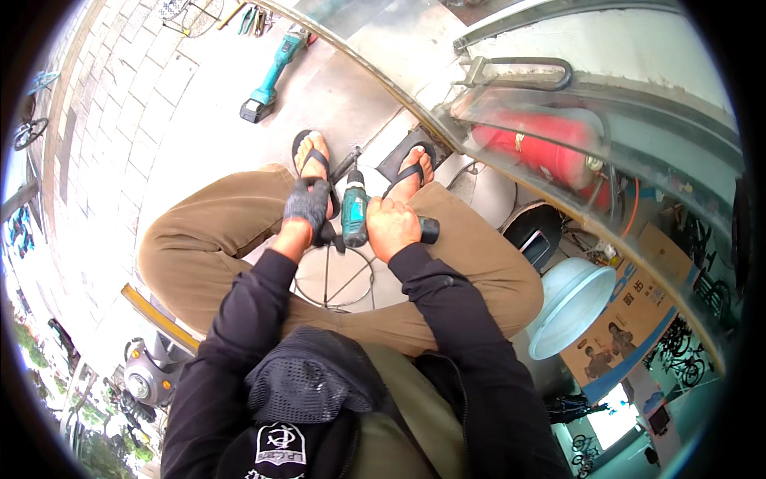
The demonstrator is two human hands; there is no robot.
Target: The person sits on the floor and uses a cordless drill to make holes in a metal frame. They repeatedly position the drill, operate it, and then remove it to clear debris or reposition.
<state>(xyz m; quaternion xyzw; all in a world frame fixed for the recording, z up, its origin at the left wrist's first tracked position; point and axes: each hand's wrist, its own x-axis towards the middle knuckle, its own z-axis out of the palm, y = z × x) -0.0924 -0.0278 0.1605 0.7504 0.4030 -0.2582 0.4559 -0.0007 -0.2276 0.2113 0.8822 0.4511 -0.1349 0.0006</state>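
Between my knees, my right hand (391, 227) is bare and wraps round the handle of a teal and black cordless drill (353, 211). The chuck faces away from me, toward my feet. My left hand (306, 203), in a grey work glove, is closed on a dark bar-like part (343, 169) just left of the drill. One end of that part reaches forward near the drill's tip. Whether the tip touches it I cannot tell. My glove hides much of the part, and its exact kind is unclear.
A teal cordless power tool (275, 76) lies on the floor ahead, with hand tools (255, 20) beyond it. On the right, behind a glass panel's frame (399, 96), are a red tank (542, 144) and a cardboard box (630, 319). A pale blue basin (570, 307) stands by my right knee.
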